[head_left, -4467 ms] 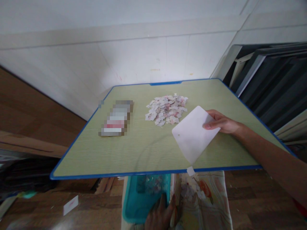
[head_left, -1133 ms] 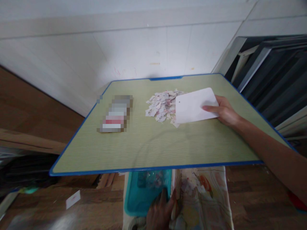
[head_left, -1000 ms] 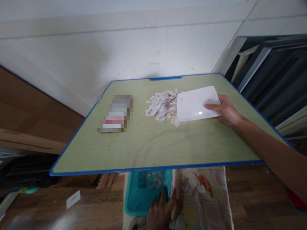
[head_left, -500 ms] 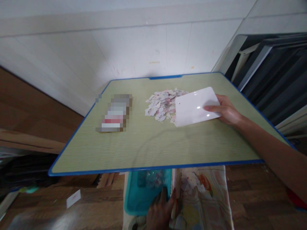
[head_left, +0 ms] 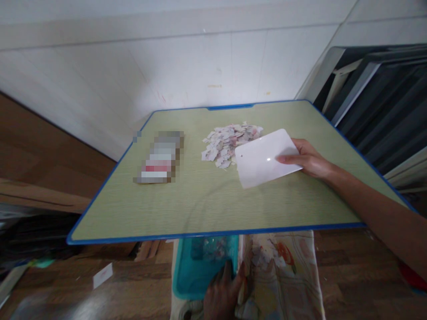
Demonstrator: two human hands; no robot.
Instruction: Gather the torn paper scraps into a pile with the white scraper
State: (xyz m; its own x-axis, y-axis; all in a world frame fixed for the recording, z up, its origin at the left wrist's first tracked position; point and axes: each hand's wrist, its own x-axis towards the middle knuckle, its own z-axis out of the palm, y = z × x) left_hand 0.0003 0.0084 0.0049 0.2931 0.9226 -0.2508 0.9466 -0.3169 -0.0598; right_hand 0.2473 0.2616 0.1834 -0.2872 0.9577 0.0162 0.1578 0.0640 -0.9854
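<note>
In my right hand [head_left: 308,160] is a thin white plastic board [head_left: 258,162] with rounded corners and a small hole near its left edge. The thumb lies on its upper face, and the other fingers are mostly hidden behind it. The board is tilted over the table, in front of a heap of torn paper scraps [head_left: 222,144] and partly covering it. Below the table's front edge, my left hand [head_left: 222,293] is closed on the right rim of a teal plastic container [head_left: 190,280]. More scraps lie inside this container, partly hidden by the tabletop.
The low table [head_left: 133,213] has a blue edge and stands against a white wall. A pixelated oblong object [head_left: 160,158] lies on its left side. Beneath is a patterned cloth [head_left: 283,284] with scraps on it. One paper piece [head_left: 102,275] is on the wooden floor. Dark panels [head_left: 390,98] lean at right.
My right hand has brought the white board a little left and toward me, uncovering more of the heap's right side. My left hand stays at the teal container.
</note>
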